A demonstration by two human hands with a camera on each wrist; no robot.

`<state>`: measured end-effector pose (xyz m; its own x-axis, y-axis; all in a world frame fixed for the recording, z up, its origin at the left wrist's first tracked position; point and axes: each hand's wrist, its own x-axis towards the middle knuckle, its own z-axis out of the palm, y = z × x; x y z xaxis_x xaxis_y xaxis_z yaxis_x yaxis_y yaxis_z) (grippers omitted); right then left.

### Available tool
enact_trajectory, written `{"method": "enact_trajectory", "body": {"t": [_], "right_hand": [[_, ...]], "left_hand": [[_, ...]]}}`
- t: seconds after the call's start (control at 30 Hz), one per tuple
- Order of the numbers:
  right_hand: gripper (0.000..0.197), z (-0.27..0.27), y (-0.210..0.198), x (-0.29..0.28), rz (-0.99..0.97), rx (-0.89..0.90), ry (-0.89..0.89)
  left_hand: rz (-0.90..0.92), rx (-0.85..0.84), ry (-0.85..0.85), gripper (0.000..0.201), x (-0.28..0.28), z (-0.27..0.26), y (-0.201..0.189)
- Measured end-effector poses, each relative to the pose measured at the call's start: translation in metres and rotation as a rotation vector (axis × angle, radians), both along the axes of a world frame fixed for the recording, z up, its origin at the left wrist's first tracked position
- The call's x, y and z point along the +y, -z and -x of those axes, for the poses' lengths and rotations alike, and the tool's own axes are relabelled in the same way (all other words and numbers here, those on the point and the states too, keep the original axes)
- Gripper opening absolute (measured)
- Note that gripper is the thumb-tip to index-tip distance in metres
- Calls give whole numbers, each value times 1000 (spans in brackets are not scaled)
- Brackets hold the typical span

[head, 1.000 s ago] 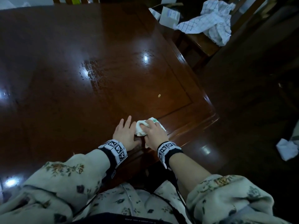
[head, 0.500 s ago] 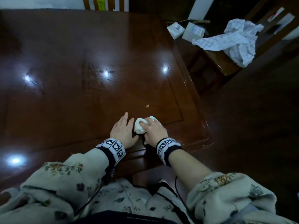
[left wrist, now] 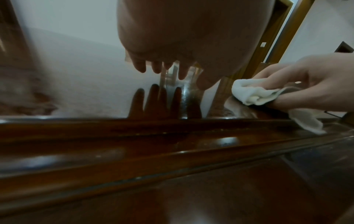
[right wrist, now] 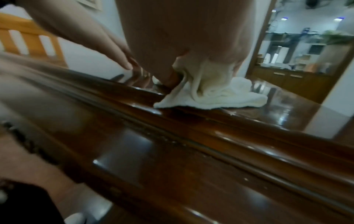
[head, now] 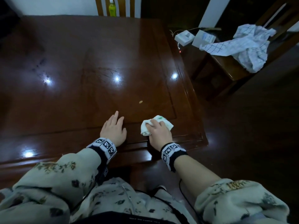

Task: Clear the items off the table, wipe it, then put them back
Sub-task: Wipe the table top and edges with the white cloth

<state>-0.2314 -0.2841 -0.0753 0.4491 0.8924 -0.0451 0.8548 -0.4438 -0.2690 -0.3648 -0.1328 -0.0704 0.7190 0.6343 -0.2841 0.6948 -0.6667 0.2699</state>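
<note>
A glossy dark wooden table (head: 80, 65) fills the head view. My right hand (head: 159, 132) grips a bunched white cloth (head: 146, 129) and presses it onto the tabletop near the front right corner; the cloth (right wrist: 214, 94) spreads under my fingers in the right wrist view and shows as a white wad (left wrist: 252, 94) in the left wrist view. My left hand (head: 114, 129) lies flat on the table just left of it, fingers straight, holding nothing. A small tan crumb (head: 140, 102) sits on the wood beyond the cloth.
A chair seat (head: 226, 65) right of the table carries a checked cloth (head: 239, 46) and two white boxes (head: 184, 37). A green bottle (head: 112, 8) stands behind the far edge by a chair back. The table's raised moulded front edge (left wrist: 172, 145) runs below my wrists.
My right hand has slid the cloth to the right, away from my left hand, which stayed flat in place. The head view has tilted up, showing more of the far edge.
</note>
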Motion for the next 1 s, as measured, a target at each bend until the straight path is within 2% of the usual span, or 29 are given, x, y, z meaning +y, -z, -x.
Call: {"method": "enact_trajectory", "body": {"t": [0.17,0.23,0.4,0.47,0.63,0.8,1.0], "right_hand": [[35,48,5,6,-76,8,-306],[40,61,12,7,-76,45,-406],[32,60,25,-5,-35,115,-662],[29,51,27,-23,-22,126,-629],[36,13,28,-81,8,83,-355],[40,-33,17,-132,131,92,-140],[48,-79,15,-172,214,138,-40]], "left_hand": [[20,17,-23,57,18,17,-5],[28,15,-13,56,21,17,-8],[49,-1,69,56,17,9,-14],[57,-4,112,57,10,4,-17],[67,14,203,58,-11,-20,-22],[67,-10,309,58,-51,-60,-20],[50,-19,344,59,-102,-103,-19]]}}
